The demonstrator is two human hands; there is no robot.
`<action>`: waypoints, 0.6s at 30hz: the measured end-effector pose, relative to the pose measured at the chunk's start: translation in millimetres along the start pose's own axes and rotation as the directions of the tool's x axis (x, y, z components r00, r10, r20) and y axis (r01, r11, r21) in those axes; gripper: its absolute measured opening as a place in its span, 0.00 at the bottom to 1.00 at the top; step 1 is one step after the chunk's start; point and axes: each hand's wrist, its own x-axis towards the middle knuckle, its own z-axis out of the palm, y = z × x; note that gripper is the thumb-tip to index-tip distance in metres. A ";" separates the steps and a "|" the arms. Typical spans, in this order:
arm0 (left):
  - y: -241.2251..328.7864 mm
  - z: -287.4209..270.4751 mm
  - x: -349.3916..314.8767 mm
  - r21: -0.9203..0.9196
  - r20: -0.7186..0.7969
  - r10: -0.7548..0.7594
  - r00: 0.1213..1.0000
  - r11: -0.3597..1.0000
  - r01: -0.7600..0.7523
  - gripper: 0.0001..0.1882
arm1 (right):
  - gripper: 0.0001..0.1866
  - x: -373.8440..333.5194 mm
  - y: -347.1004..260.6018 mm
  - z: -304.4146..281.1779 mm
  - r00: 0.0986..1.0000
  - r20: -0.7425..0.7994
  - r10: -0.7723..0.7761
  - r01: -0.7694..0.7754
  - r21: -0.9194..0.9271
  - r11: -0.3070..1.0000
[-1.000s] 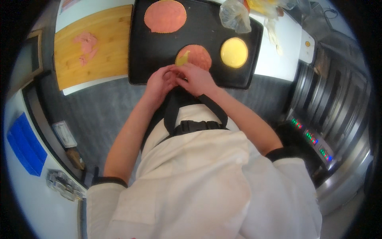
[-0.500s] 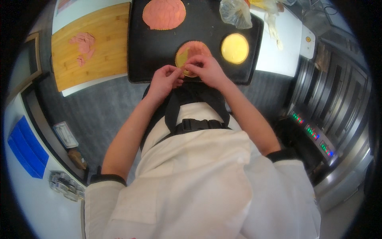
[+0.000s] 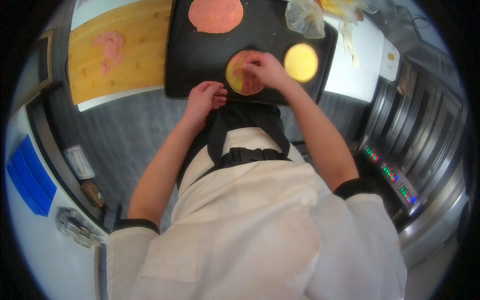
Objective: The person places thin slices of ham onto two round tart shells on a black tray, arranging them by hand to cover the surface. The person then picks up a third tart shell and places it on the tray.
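My right hand (image 3: 269, 71) is over a small yellow round (image 3: 231, 81) with a scalloped edge, near the front of a black tray. Its thumb and fingers pinch together at the round's surface; whatever is between them is too small to make out. Thin pink pieces (image 3: 252, 86) cover much of that round, leaving yellow bare on its left. My left hand (image 3: 204, 100) hangs at the tray's front edge, apart from the round. Its fingers are curled in, and their contents, if any, are hidden.
On the black tray (image 3: 195, 62) also lie a larger pink-covered round (image 3: 216, 15), a plain yellow round (image 3: 301, 62) and a clear plastic bag (image 3: 305, 20). More pink pieces (image 3: 111, 47) sit on a wooden board (image 3: 135, 65) at left. A white board (image 3: 357, 75) stands right.
My hands, which were together at the round's near edge, have separated. The left has drawn back a little from the round; the right has moved up over it. The whole view has shifted slightly.
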 end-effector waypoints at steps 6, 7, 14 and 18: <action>-1.9 -8.1 -5.7 -0.035 -0.042 0.006 0.999 0.999 -0.007 0.14 | 0.14 14.2 -3.6 2.3 0.972 -0.176 0.156 -0.183 -0.148 0.972; -2.4 -10.0 -5.3 -0.036 -0.048 0.000 0.999 0.999 -0.002 0.14 | 0.15 14.7 -3.4 3.4 0.966 -0.193 0.170 -0.202 -0.160 0.966; 0.8 -11.4 -7.9 -0.033 -0.052 -0.007 0.999 0.999 0.006 0.17 | 0.18 11.1 -13.1 7.3 0.924 -0.295 0.244 -0.334 -0.309 0.890; 9.3 -1.0 -10.7 -0.142 0.006 -0.022 1.000 0.990 0.022 0.22 | 0.14 -13.2 -26.2 24.4 0.973 -0.225 0.049 -0.099 -0.217 0.971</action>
